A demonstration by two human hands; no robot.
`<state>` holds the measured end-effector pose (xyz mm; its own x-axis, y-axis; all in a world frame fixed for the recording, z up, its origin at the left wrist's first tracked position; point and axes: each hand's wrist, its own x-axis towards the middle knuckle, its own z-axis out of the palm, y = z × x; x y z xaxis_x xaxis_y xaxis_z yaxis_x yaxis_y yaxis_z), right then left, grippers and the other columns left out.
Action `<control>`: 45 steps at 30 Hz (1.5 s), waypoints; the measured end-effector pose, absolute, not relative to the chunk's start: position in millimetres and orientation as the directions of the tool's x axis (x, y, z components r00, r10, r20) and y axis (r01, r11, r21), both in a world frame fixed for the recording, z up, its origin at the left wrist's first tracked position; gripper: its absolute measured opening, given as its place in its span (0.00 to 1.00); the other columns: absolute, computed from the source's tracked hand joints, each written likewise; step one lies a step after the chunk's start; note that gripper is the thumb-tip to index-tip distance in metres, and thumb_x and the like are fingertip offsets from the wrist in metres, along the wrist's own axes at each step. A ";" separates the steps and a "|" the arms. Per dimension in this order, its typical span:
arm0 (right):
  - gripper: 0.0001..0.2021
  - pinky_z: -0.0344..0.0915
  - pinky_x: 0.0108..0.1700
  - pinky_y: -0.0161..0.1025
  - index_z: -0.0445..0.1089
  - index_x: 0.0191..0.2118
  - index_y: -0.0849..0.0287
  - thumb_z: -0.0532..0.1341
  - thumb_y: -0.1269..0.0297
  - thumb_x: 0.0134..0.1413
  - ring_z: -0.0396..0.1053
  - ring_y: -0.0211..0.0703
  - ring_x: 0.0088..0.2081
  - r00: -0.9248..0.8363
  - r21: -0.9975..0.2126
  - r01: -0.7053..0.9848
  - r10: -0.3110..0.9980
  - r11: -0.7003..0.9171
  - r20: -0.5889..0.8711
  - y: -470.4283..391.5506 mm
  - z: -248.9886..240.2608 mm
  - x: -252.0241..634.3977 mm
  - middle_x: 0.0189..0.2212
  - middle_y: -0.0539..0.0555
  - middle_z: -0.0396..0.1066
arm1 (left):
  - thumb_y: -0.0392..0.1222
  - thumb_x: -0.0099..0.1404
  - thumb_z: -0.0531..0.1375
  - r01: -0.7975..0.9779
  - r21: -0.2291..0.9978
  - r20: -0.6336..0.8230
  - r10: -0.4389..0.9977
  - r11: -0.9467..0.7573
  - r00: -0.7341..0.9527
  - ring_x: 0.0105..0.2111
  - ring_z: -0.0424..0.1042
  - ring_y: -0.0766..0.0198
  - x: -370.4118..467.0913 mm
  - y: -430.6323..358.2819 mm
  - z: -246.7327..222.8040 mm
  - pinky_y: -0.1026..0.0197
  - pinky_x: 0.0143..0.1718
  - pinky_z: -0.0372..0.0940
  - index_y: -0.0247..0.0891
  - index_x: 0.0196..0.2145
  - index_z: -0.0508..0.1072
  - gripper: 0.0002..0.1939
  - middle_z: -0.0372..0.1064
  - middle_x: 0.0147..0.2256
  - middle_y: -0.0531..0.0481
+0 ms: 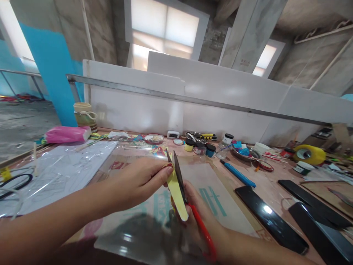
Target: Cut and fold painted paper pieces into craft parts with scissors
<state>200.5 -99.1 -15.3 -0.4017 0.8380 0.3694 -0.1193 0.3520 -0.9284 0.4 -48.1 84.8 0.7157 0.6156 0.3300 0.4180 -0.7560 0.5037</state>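
My left hand (154,178) pinches a narrow yellow strip (176,193), probably paper or thin sheet, near its upper end. The strip tapers and hangs toward me with a rounded lower tip. My right hand (197,209) is wrapped round the red handles of a pair of scissors (180,176). The dark blades point up and away, slightly parted, with the strip lying beside or between them; which of the two I cannot tell. Part of the right fingers is hidden behind the strip and handles. Both hands are above a clear plastic sheet (132,235) on the worktable.
On the right lie a blue utility knife (238,173), a black phone-like slab (271,217) and yellow tape (310,154). Small paint jars (211,150) stand at the back before a white panel (132,106). A pink pack (67,134) and plastic-covered drawings (63,169) are left.
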 end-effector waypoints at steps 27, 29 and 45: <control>0.32 0.60 0.35 0.37 0.68 0.51 0.55 0.59 0.31 0.56 0.58 0.40 0.31 -0.363 -0.940 -0.001 0.876 0.340 0.317 -97.2 -11.1 203.7 0.31 0.50 0.64 | 0.48 0.76 0.44 0.375 0.566 0.301 0.607 -0.735 0.735 0.24 0.62 0.65 -4.1 -45.7 87.2 0.63 0.27 0.55 0.39 0.27 0.64 0.21 0.62 0.23 0.55; 0.32 0.58 0.31 0.35 0.68 0.50 0.56 0.60 0.32 0.55 0.55 0.38 0.29 -0.362 -0.949 0.019 0.887 0.315 0.287 -97.6 -12.0 203.7 0.29 0.49 0.61 | 0.49 0.76 0.44 0.380 0.568 0.289 0.608 -0.731 0.739 0.24 0.61 0.66 -5.1 -45.5 88.0 0.63 0.27 0.55 0.39 0.27 0.64 0.22 0.61 0.23 0.56; 0.32 0.60 0.36 0.37 0.66 0.47 0.56 0.64 0.32 0.51 0.60 0.40 0.34 -0.387 -0.961 -0.148 0.881 0.232 0.273 -96.8 -4.1 198.4 0.36 0.52 0.66 | 0.48 0.76 0.45 0.311 0.599 0.349 0.590 -0.738 0.728 0.24 0.58 0.68 -7.3 -43.1 85.1 0.63 0.26 0.53 0.39 0.25 0.61 0.22 0.57 0.22 0.57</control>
